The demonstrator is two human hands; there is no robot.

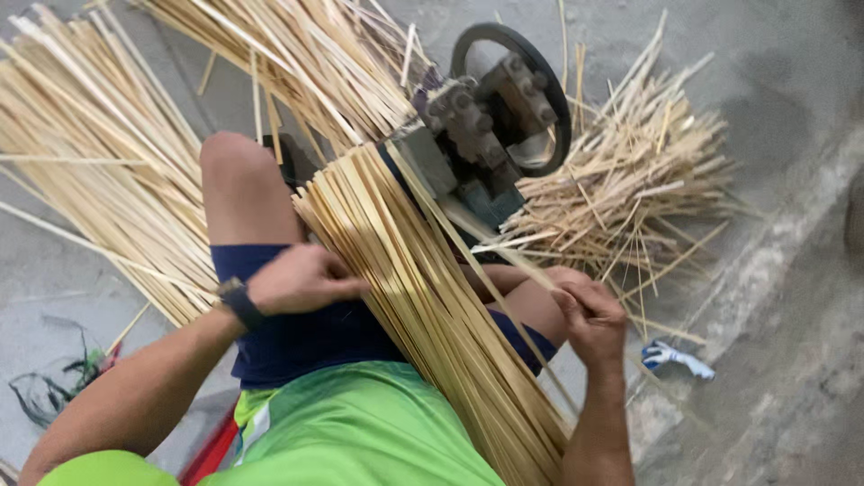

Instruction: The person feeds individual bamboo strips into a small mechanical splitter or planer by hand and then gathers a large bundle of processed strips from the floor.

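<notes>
A thick bundle of long flat bamboo strips [423, 297] lies across my lap, running from my thighs up to a small grey machine [468, 135] with a black wheel [540, 90]. My left hand [301, 279], with a dark watch at the wrist, rests against the bundle's left edge, fingers curled on the strips. My right hand [589, 310] pinches a single thin strip [490, 243] that leads up into the machine.
Large piles of long strips [99, 171] lie on the concrete floor at left and top. Short cut pieces [630, 180] are heaped right of the machine. A blue-white cloth [675, 357] lies on the floor at right; dark cords [54, 387] at left.
</notes>
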